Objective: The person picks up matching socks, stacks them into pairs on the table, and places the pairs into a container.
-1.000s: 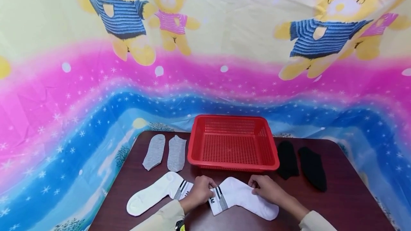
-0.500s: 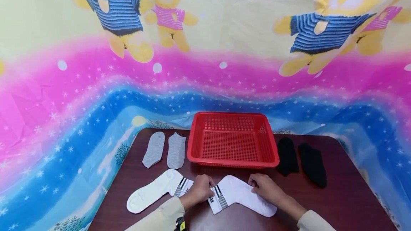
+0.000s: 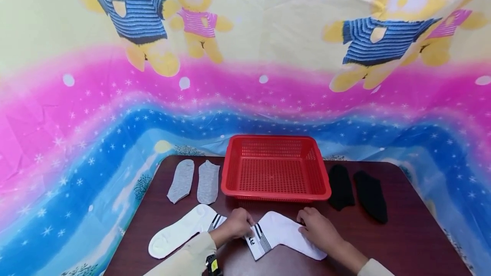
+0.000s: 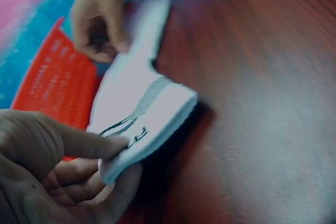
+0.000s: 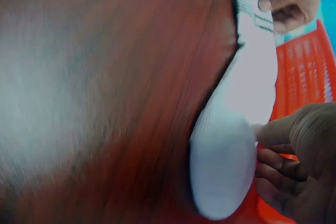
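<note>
A white crew sock (image 3: 284, 231) with black stripes at its cuff lies slantwise on the table in front of me. My left hand (image 3: 238, 222) pinches the cuff corner between thumb and fingers; the left wrist view shows the cuff (image 4: 152, 121) tilted up there. At the sock's far edge, along the foot, my right hand (image 3: 318, 230) pinches the fabric with thumb and curled fingers. A second white sock (image 3: 178, 233) lies to the left, toe outward, its striped cuff partly behind my left hand.
A red plastic basket (image 3: 276, 197) stands at the back middle of the dark brown table (image 3: 414, 233). Left of it lie two grey ankle socks, one outer (image 3: 181, 181) and one inner (image 3: 209, 182). Two black socks, one nearer the basket (image 3: 341, 187) and one farther right (image 3: 371, 197), lie on the right.
The head view has shifted slightly. Both hands keep their places at the cuff and foot of the same white sock, and the other socks and basket have not moved.
</note>
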Demonstrator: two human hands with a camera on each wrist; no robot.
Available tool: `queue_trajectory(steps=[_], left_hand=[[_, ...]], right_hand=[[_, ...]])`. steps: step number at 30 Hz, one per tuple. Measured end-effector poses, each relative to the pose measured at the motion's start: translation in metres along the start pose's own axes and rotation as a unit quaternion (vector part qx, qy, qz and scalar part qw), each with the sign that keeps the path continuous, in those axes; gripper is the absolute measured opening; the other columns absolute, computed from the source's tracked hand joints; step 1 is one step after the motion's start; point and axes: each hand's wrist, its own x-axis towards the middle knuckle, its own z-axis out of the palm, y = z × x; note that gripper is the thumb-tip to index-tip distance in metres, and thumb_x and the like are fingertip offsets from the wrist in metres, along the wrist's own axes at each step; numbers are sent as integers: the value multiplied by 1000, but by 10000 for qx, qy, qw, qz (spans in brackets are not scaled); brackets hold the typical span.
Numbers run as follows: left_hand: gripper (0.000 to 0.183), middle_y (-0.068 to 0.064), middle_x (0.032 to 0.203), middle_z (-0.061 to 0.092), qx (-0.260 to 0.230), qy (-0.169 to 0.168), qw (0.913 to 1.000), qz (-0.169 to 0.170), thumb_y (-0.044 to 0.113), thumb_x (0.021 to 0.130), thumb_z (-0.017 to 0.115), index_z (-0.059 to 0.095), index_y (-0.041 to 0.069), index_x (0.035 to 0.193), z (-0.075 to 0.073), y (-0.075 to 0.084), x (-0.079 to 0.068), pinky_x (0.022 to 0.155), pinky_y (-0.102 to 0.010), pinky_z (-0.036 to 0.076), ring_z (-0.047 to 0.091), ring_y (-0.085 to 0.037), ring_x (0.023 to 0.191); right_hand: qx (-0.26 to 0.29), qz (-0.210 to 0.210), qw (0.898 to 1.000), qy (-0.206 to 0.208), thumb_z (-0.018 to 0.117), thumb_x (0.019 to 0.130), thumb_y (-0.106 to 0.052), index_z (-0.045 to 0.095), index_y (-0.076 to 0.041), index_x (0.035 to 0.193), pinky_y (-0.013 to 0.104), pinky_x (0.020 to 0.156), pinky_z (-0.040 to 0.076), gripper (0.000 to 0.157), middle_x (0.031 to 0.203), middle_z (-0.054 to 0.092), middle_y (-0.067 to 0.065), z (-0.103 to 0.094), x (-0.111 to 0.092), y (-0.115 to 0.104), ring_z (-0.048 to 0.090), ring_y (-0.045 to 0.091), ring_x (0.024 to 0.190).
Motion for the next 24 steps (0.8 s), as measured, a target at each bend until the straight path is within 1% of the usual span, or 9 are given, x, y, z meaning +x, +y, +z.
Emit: queue_trajectory(steps=[3,6,8,10,13,16,18,21,24], left_hand=[[16,-7,70,69,-894,-295,9950,-321,-12,67,80,75,-5,80,-6,3,0,56,-32,59,67,-15,62],[16,-7,73,72,-1643,-694,9827,-504,-12,71,78,74,-5,85,-14,9,1,60,-34,62,70,-16,65],[16,-8,76,73,-1967,-897,9745,-598,-10,73,77,74,-6,88,-16,13,1,64,-35,63,72,-16,69],[16,-8,79,74,-2257,-1034,9663,-682,-8,76,76,74,-7,92,-15,20,1,68,-35,63,72,-16,72],[15,-7,78,71,-2636,-1046,9558,-773,-7,80,74,73,-9,94,-10,32,0,69,-34,63,71,-15,71],[15,-8,80,70,-2943,-992,9476,-756,-6,82,71,71,-12,97,-6,43,-1,69,-33,63,70,-14,71],[16,-12,83,71,-3100,-919,9435,-727,-7,83,69,71,-14,98,-3,49,-2,71,-34,63,72,-18,73],[16,-15,85,72,-3258,-763,9395,-733,-8,84,68,70,-16,98,3,53,0,70,-34,63,74,-21,77],[15,-13,83,70,-3364,-673,9361,-774,-10,84,67,70,-16,98,9,54,1,69,-32,63,75,-22,78]], right_hand=[[19,-545,9980,308,84,81,-14,64,-20,90,28,73,50,23,88,55,-12,-2,-7,-9,51,6,87],[629,-906,9933,343,80,86,-18,65,-18,97,26,76,52,18,93,57,-11,-8,-12,-23,54,5,90],[1285,-906,9875,124,76,92,-24,65,-15,102,26,77,55,18,99,60,-8,-14,-13,-33,58,5,91],[1906,-754,9786,-155,72,95,-30,64,-11,108,28,77,57,24,105,63,-2,-21,-14,-45,64,9,94],[2538,-393,9655,-436,72,95,-37,62,-7,113,34,78,60,37,111,65,6,-30,-14,-63,69,20,97],[2589,60,9654,-313,80,86,-42,63,-7,112,31,76,59,47,106,67,5,-31,-14,-78,70,21,93],[2468,378,9683,-119,85,80,-43,64,-8,109,26,71,57,50,100,67,2,-28,-15,-86,69,16,88],[2188,662,9730,322,90,75,-35,66,-12,103,21,67,54,43,93,68,-4,-18,-16,-92,69,8,82],[1910,725,9771,595,87,74,-22,68,-14,97,19,66,53,31,87,69,-7,-11,-17,-95,67,3,77]])
